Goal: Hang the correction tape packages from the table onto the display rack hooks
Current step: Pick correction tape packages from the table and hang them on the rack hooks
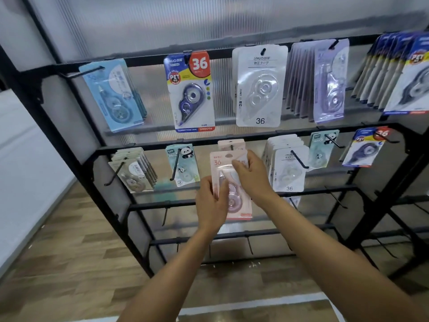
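Observation:
A pink correction tape package [234, 194] is held upright in front of the black display rack [111, 147], level with its second rail. My left hand [212, 203] grips the package's lower left edge. My right hand [250, 175] pinches its upper right part. Just behind its top, a hook [231, 145] on the second rail carries another pink package [232, 144]. The held package's hang hole sits slightly below and in front of that hook.
Other correction tape packages hang on the top and second rails: blue [190, 94], white [260, 87], panda-printed [183, 163]. Bare hooks [249, 246] stick out from the lower rails. The wooden floor [69, 240] lies below, and a translucent panel stands behind the rack.

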